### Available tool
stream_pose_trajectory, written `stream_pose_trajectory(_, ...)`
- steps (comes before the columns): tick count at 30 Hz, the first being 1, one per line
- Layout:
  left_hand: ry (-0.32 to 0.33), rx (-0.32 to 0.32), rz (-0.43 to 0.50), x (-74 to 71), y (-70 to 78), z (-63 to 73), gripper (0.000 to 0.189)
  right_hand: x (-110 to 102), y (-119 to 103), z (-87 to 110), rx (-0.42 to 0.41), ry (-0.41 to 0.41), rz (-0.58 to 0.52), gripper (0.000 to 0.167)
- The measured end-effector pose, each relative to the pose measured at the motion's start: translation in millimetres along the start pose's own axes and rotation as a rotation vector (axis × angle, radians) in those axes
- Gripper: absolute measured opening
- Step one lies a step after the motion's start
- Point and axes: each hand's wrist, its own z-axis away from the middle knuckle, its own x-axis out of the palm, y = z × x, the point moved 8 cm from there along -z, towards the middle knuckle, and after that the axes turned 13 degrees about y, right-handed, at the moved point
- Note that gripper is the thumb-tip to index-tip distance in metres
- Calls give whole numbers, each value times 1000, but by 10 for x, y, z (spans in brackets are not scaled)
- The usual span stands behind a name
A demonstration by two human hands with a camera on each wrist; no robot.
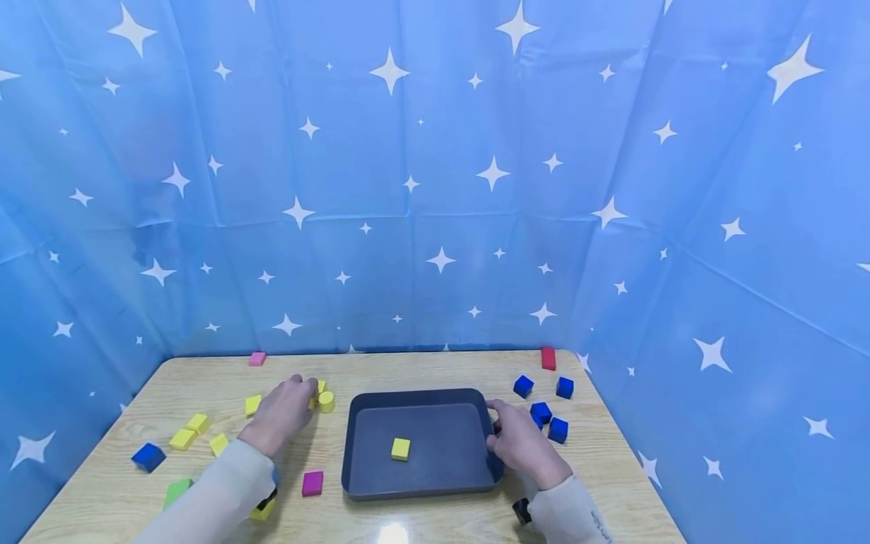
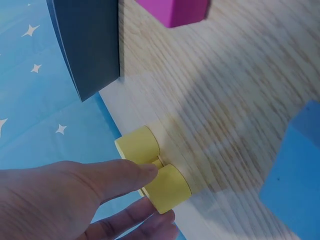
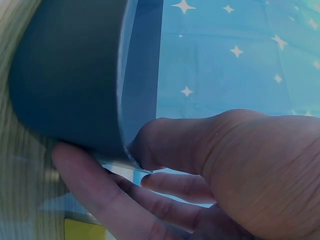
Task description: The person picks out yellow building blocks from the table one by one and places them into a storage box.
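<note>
My left hand point(image 1: 284, 412) is at the left of the tray, and in the left wrist view its thumb and fingers pinch a yellow cylinder block point(image 2: 169, 190). Right beside that stands another yellow cylinder point(image 1: 326, 401), with a further yellow block point(image 1: 322, 386) partly hidden behind. The dark grey tray point(image 1: 421, 399) lies flat on the table and carries one yellow block point(image 1: 400, 449). At the tray's right side my right hand point(image 1: 526, 446) grips the rim, thumb over the inner edge and fingers against the outer wall point(image 3: 70, 75).
Several blue blocks point(image 1: 558, 430) and a red block point(image 1: 548, 359) lie to the right. Leftward are several yellow blocks point(image 1: 183, 439), a blue block point(image 1: 148, 457), a green block point(image 1: 177, 491) and a magenta block point(image 1: 313, 483). A pink block point(image 1: 257, 359) lies by the back edge, before the starred curtain point(image 1: 421, 302).
</note>
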Motion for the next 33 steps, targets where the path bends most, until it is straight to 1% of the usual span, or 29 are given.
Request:
stream_pose_trajectory(3,-17,-3,2,16,-8,1,22,3,0,-3,6,-5,-2,69)
stream_pose_trajectory(8,-49,-31,19,30,-27,14,26,-6,-18,-4,10,-3,1,69)
stream_pose_trajectory(16,-64,-56,49,46,-70,44,29,1,-43,10,-5,3,27,68)
stream_pose_trajectory(22,-59,-52,57,34,-49,50,29,14,-40,24,-6,1,9,68)
stream_pose_trajectory(28,-55,-51,76,-11,5,66,28,18,-47,22,-19,0,-2,67)
stream_pose_trajectory(33,-26,-24,74,-71,83,65,25,14,-35,18,-20,4,3,66)
